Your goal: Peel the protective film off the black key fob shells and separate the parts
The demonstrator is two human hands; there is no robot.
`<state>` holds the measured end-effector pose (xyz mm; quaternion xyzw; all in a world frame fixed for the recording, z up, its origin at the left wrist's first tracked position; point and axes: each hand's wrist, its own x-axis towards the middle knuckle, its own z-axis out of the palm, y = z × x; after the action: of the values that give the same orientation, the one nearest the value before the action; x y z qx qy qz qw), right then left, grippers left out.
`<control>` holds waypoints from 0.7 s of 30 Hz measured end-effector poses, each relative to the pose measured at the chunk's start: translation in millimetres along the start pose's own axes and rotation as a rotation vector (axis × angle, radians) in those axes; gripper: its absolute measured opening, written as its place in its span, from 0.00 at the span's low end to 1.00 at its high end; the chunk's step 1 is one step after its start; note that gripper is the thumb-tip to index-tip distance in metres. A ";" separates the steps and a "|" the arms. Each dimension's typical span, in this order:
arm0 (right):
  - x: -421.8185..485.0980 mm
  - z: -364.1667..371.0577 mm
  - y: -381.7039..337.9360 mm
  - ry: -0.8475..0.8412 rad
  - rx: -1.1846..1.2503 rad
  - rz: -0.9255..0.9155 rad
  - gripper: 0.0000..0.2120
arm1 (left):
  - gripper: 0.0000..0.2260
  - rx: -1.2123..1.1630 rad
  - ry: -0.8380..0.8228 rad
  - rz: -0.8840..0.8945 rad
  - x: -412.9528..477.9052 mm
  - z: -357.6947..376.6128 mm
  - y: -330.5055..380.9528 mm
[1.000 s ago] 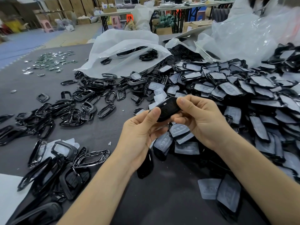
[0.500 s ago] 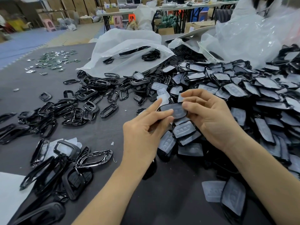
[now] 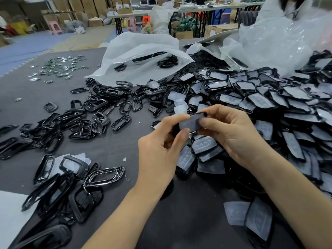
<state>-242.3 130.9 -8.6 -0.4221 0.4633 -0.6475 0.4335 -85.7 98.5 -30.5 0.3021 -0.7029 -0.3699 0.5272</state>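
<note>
two-handedly pinching a black key fob shell (image 3: 193, 122), film up, over the table (image 3: 111, 153): gripping one end with the left hand (image 3: 159, 153), the other with the right hand (image 3: 233, 137). risking dropping it into the unpeeled pile (image 3: 269, 105) if film snaps free.

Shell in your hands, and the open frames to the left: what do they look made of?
Shell: seemingly black moulded plastic, rim glossy, face under a frosted whitish film, likely thin plastic. Frames: probably hard plastic, gloss-black, given sharp bright highlights; metal cannot be ruled out.
</note>
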 end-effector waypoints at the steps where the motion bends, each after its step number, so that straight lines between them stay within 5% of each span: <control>1: -0.4 -0.1 -0.4 -0.003 -0.008 -0.003 0.08 | 0.13 0.006 -0.017 -0.005 0.0 -0.6 0.4; 4: -0.7 0.3 0.5 -0.012 -0.038 -0.017 0.05 | 0.20 0.043 -0.048 -0.018 1.1 -1.9 -1.5; 11: -0.8 0.0 1.9 0.002 -0.161 -0.070 0.02 | 0.13 -0.103 -0.060 -0.105 1.3 3.5 -9.5; 14: 0.1 3.9 6.0 0.033 -0.401 -0.139 0.08 | 0.13 -0.128 -0.081 -0.143 1.0 4.6 -11.1; 21: -0.8 8.7 10.8 0.076 -0.530 -0.209 0.10 | 0.14 -0.167 -0.075 -0.180 0.4 6.8 -11.6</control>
<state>-232.0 127.5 -17.3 -0.5416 0.5862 -0.5603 0.2214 -92.0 93.3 -41.2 0.3050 -0.6590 -0.4840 0.4883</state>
